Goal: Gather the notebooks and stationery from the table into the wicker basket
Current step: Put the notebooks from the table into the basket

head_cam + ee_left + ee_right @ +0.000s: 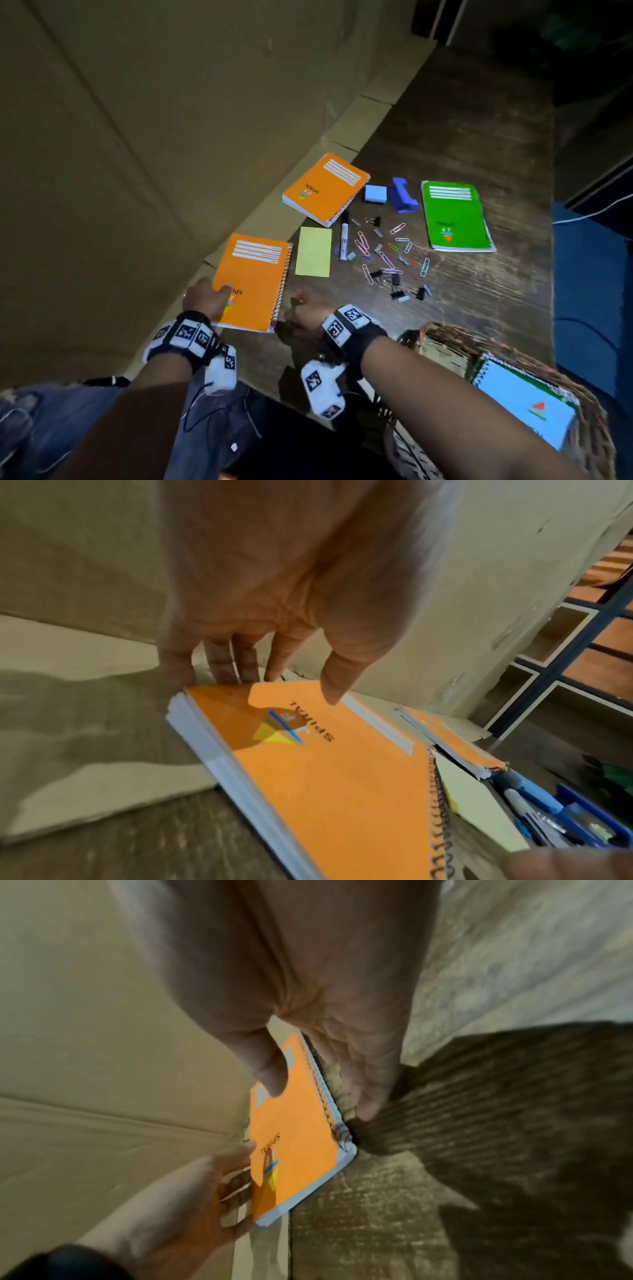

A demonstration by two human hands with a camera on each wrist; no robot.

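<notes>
Notebooks: two orange [251, 281] [325, 188], one green [455, 216], one in basket [524, 407]

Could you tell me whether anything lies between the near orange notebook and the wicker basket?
Nothing visible blocks the way. The near orange notebook lies at the table's left edge, with the left hand on it. Between it and the wicker basket there is only the right hand and bare table; the paper clips lie farther back.

Two notebooks [251, 281] [325, 188] at table's [479, 301] left edge, sticky pad [313, 251] between; clips [390, 260] centre; third notebook [455, 216] right; basket [507, 349] nearest, notebook [527, 404] inside.
</notes>
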